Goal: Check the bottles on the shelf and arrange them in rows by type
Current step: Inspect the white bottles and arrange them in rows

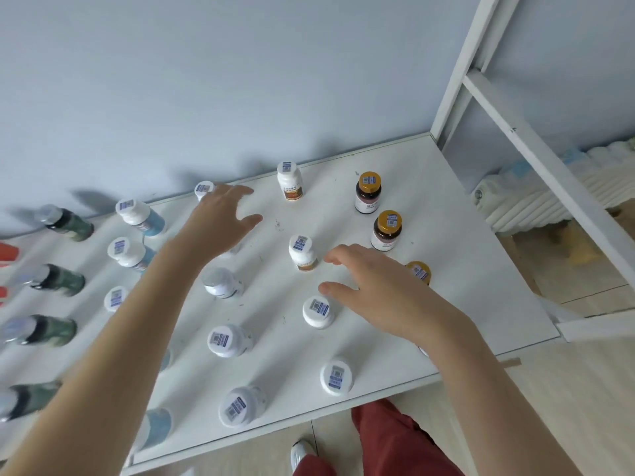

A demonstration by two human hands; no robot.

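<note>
Bottles stand upright in loose rows across the white shelf board (464,235), and every place below is given relative to the white-capped bottle with the orange label (302,252) near the board's middle.

Far to its left runs a column of dark green bottles with clear caps (65,223), blurred at the picture's edge. Nearer, still to its left, stand white-capped bottles with blue bodies (139,214). The left hand (223,218) hovers just left of and behind the landmark, fingers spread and holding nothing; a white cap (203,188) shows at its far edge, and I cannot tell whether the fingers touch it. In front of the landmark stand more white-capped white bottles (228,340).

The right hand (378,286) hangs just to its right, fingers open and empty, fingertips near but apart from it. Further right stand brown glass bottles with gold caps (386,231), one partly hidden behind that hand.

These small bottles look light and rigid; the white ones look like smooth plastic, and the brown glass would break if dropped. A pinch around the cap or the upper body should hold best, lifting straight up so neighbours stay standing.
</note>
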